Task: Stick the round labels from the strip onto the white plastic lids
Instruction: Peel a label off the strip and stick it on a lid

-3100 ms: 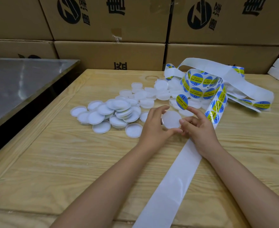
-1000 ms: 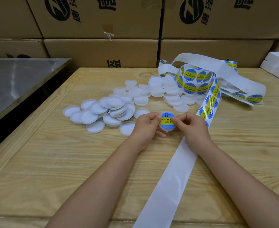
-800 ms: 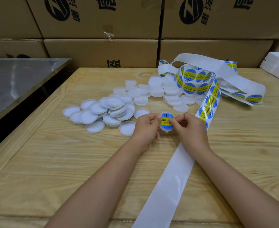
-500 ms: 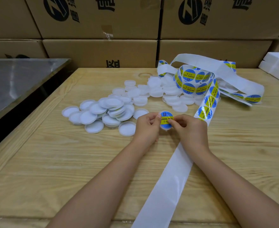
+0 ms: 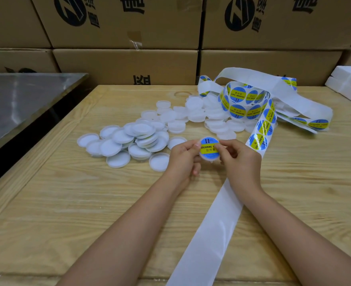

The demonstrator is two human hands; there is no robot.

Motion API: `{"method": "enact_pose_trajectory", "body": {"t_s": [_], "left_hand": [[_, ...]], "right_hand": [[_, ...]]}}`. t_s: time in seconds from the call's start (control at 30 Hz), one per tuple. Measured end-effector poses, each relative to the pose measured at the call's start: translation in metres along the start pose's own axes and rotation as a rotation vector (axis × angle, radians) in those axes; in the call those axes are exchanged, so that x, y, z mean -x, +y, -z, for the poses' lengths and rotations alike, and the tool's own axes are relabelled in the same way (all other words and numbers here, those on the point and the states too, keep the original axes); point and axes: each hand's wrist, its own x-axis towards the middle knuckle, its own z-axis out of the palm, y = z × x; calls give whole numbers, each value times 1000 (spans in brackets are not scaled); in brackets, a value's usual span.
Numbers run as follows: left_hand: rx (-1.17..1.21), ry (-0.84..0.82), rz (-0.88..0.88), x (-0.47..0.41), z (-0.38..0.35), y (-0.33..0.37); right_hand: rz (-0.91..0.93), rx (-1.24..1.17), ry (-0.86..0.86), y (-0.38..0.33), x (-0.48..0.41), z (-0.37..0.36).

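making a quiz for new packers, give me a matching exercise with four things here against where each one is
Things:
1 labelled lid
2 bare lids
3 empty backing strip
4 foam block

Places:
a far right edge of view
b heaped beside the left hand
c pinched between left hand and right hand
d running under the right hand toward the camera

Pairs: 1-c, 2-b, 3-d, 4-a

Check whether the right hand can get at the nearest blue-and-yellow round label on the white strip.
Probably yes: that round label lies uncovered beside the right hand, though its fingers pinch the labelled white plastic lid.
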Motion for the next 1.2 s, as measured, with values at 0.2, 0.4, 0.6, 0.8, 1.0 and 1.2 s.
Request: {"method": "enact_pose_trajectory", "body": {"t_s": [0.2,0.4,0.6,0.8,1.0,1.2], "left_hand": [[10,-116,22,1,-2,0],[1,-150,26,4,-3,2],[22,-95,47,6,-3,5],[76,-56,70,6,1,9],[41,-14,62,2,3,7],[-35,-88,11,6,4,7]], "right_hand": [[-38,-43,88,4,-2,-5],[-90,-26,79,2,-4,-6],[-36,2,-6,1,1,-7],[63,-28,-156,1,3,-5],[110,-103,-247,8,-1,6],[2,-222,-230,12,-7,10]]}}
